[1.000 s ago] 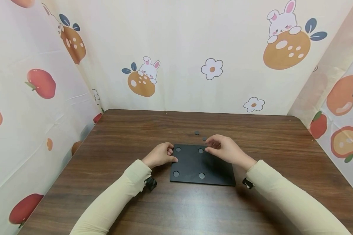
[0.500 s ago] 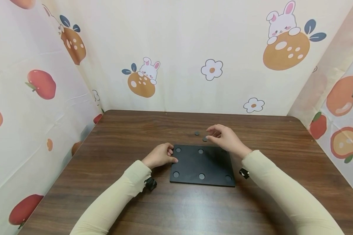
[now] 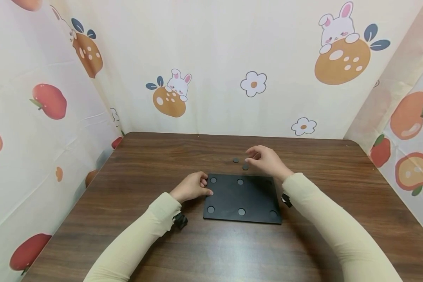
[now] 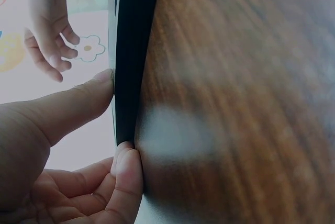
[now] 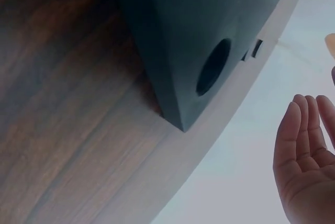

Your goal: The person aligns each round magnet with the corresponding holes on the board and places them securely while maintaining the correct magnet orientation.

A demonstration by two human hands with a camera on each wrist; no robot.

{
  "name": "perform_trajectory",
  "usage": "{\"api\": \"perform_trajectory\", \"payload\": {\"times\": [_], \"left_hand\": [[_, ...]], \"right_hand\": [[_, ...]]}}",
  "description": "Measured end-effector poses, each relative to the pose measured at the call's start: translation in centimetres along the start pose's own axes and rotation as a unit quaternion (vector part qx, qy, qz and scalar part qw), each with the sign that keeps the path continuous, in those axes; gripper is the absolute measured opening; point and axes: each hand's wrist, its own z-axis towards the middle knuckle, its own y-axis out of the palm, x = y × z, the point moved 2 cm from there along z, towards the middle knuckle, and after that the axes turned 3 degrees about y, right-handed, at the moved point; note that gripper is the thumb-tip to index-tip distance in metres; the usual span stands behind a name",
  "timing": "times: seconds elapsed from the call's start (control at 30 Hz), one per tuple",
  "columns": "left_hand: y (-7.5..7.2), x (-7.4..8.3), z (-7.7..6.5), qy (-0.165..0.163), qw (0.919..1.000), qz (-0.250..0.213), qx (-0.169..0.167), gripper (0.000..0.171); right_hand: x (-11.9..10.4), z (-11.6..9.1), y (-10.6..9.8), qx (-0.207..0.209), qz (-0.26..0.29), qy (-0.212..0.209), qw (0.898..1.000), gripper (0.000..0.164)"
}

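A flat black rectangular board (image 3: 257, 196) lies on the table, with several round recesses along its long sides; those at the left and middle look lighter inside. My left hand (image 3: 190, 187) holds its left edge. In the left wrist view the thumb (image 4: 78, 101) presses the top face while the fingertips touch the board's side. Beyond the far edge lie two small dark discs (image 3: 235, 160) (image 3: 245, 167). Just right of the nearer disc, my right hand (image 3: 268, 160) hovers with loosely bent fingers. Nothing shows in that palm (image 5: 309, 166) in the right wrist view.
The wooden table (image 3: 155, 156) extends around the board on all sides. Fabric printed with fruit, rabbits and flowers (image 3: 218, 47) hangs behind the table and along both sides. Small black devices (image 3: 180, 221) sit at both wrists.
My right hand has moved from above the board's far edge, away from me, to beside the nearer disc. The left hand and the board have stayed put.
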Motion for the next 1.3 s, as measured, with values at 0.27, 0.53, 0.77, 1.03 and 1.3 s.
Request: {"api": "perform_trajectory", "payload": {"times": [0.27, 0.53, 0.77, 1.03, 1.3], "left_hand": [[0.1, -0.3, 0.3, 0.007, 1.0000, 0.005, 0.002, 0.063], [0.1, -0.3, 0.3, 0.006, 1.0000, 0.002, 0.000, 0.063], [0.1, -0.2, 0.2, 0.005, 1.0000, -0.002, -0.001, 0.063], [0.2, -0.3, 0.3, 0.006, 1.0000, -0.002, -0.003, 0.063], [0.1, -0.3, 0.3, 0.005, 1.0000, -0.007, -0.002, 0.064]], "right_hand": [[0.6, 0.8, 0.2, -0.018, -0.009, 0.011, 1.000, 0.038], [1.4, 1.5, 0.5, -0.029, -0.037, 0.019, 0.999, 0.034], [2.0, 1.9, 1.1, -0.045, -0.042, 0.036, 0.997, 0.031], [2.6, 2.2, 1.6, -0.061, -0.047, 0.038, 0.996, 0.028], [2.8, 2.3, 1.6, -0.070, -0.051, 0.039, 0.995, 0.027]]}}
